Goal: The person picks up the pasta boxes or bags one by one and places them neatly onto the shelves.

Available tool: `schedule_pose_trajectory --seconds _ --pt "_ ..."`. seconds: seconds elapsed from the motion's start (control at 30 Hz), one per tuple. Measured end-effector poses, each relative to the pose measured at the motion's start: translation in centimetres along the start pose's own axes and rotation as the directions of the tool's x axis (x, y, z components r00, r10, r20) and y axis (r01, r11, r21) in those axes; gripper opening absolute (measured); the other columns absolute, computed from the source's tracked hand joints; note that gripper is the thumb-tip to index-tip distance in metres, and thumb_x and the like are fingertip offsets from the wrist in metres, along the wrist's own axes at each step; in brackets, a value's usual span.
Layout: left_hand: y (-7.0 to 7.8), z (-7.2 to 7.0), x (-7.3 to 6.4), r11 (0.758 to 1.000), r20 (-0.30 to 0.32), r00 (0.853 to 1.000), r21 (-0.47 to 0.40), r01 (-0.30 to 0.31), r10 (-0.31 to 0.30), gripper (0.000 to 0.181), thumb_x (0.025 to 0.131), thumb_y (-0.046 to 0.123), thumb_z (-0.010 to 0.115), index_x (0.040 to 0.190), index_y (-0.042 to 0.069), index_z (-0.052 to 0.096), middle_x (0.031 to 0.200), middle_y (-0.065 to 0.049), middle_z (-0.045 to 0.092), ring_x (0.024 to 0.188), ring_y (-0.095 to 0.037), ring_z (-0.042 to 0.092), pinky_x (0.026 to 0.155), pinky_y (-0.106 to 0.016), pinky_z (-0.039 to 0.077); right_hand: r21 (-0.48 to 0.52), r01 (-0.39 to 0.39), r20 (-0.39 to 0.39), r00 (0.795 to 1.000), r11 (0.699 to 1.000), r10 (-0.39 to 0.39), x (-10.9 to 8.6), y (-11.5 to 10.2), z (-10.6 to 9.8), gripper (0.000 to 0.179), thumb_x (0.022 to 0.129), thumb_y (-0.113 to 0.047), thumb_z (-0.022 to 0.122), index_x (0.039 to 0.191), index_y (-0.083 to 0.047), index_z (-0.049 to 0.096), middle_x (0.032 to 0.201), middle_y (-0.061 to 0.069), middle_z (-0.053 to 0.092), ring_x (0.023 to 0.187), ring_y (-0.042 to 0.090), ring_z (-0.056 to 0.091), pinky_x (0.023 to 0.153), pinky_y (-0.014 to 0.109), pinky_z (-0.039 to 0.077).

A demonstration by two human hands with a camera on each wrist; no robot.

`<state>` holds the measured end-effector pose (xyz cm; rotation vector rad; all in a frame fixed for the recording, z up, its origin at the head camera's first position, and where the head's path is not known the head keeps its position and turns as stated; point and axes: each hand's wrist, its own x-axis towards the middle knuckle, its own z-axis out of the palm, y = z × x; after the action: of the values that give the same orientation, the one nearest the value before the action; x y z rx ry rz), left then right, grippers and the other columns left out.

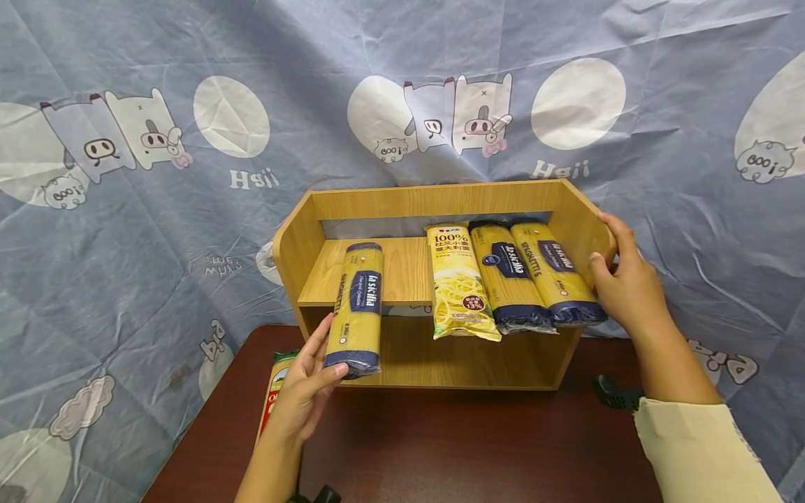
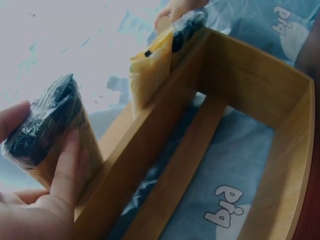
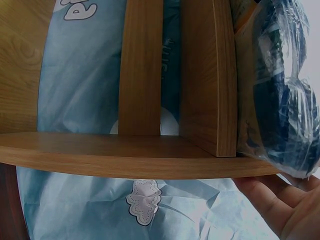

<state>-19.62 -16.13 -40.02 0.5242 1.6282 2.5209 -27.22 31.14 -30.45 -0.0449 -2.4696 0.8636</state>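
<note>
In the head view my left hand [image 1: 309,388] grips a yellow spaghetti pack [image 1: 360,307] with dark blue ends by its lower end. The pack overlaps the left part of the top shelf of a wooden rack [image 1: 434,199]; in the left wrist view its wrapped end [image 2: 47,125] sits between thumb and fingers. My right hand [image 1: 632,283] holds the rack's right side panel [image 3: 135,162] by its edge. Right beside that panel lie two more spaghetti packs [image 1: 560,276] [image 1: 511,279], and left of them a yellow noodle bag [image 1: 462,283] with a bowl picture.
Partly behind my left forearm, a red and yellow packet [image 1: 277,381] lies on the dark brown table [image 1: 478,447]. The rack's lower compartment [image 1: 465,353] is below the packs. A blue-grey cartoon-print cloth [image 1: 302,105] hangs behind. A black strap-like object [image 1: 616,395] shows by my right wrist.
</note>
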Motion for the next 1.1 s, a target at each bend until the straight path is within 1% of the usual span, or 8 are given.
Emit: schedule_pose_trajectory --seconds 0.23,0.37,0.63,0.73,0.9,1.1 --pt "-0.2 0.5 1.1 0.999 0.005 1.000 0.023 0.025 -0.026 0.088 0.093 -0.002 0.061 0.163 0.018 0.013 0.166 -0.009 0.022 0.122 -0.012 0.059 0.098 -0.022 0.053 -0.001 0.005 -0.008 1.000 1.000 -0.005 0.0 0.1 0.1 0.062 0.104 -0.029 0.041 0.160 -0.038 0.017 0.131 0.043 0.053 0.110 0.060 0.058 0.078 0.066 0.044" --pt "-0.4 0.8 1.7 0.999 0.006 0.999 0.017 0.031 -0.031 0.086 0.093 -0.002 0.060 0.163 0.019 0.014 0.164 -0.011 0.025 0.121 -0.012 0.060 0.097 -0.022 0.053 -0.001 0.007 -0.010 1.000 1.000 -0.007 0.0 0.1 0.1 0.062 0.104 -0.029 0.042 0.160 -0.038 0.017 0.131 0.043 0.053 0.110 0.060 0.058 0.078 0.065 0.044" --pt "-0.9 1.9 2.6 0.998 0.006 0.998 -0.004 0.057 -0.057 0.085 0.095 0.000 0.059 0.163 0.023 0.015 0.156 -0.008 0.037 0.119 -0.012 0.062 0.097 -0.025 0.054 -0.009 -0.005 -0.005 1.000 1.000 0.005 0.1 0.0 0.1 0.062 0.104 -0.031 0.041 0.160 -0.040 0.016 0.134 0.042 0.051 0.111 0.060 0.058 0.079 0.065 0.044" --pt "-1.0 2.3 2.9 0.997 0.005 0.997 -0.001 0.074 -0.074 0.085 0.096 0.002 0.060 0.163 0.025 0.015 0.155 -0.008 0.039 0.118 -0.013 0.062 0.096 -0.026 0.054 -0.007 -0.006 -0.003 1.000 1.000 0.006 0.1 0.1 0.1 0.062 0.104 -0.030 0.041 0.160 -0.040 0.016 0.135 0.042 0.051 0.112 0.059 0.058 0.079 0.065 0.043" --pt "-1.1 2.9 3.5 0.995 0.010 0.995 0.009 0.100 -0.100 0.085 0.096 0.004 0.061 0.163 0.027 0.015 0.156 -0.011 0.039 0.117 -0.014 0.063 0.094 -0.028 0.055 -0.001 -0.004 -0.006 1.000 1.000 0.004 0.1 0.1 0.1 0.062 0.104 -0.030 0.042 0.160 -0.040 0.016 0.133 0.043 0.052 0.111 0.059 0.058 0.079 0.065 0.044" --pt "-1.4 3.5 4.4 0.991 0.014 0.992 0.027 0.128 -0.128 0.086 0.096 0.006 0.063 0.163 0.030 0.015 0.147 -0.015 0.046 0.114 -0.019 0.065 0.093 -0.033 0.058 -0.002 0.000 -0.007 1.000 1.000 0.000 0.0 0.1 0.0 0.062 0.104 -0.030 0.042 0.160 -0.040 0.016 0.133 0.043 0.052 0.111 0.059 0.059 0.079 0.065 0.044"
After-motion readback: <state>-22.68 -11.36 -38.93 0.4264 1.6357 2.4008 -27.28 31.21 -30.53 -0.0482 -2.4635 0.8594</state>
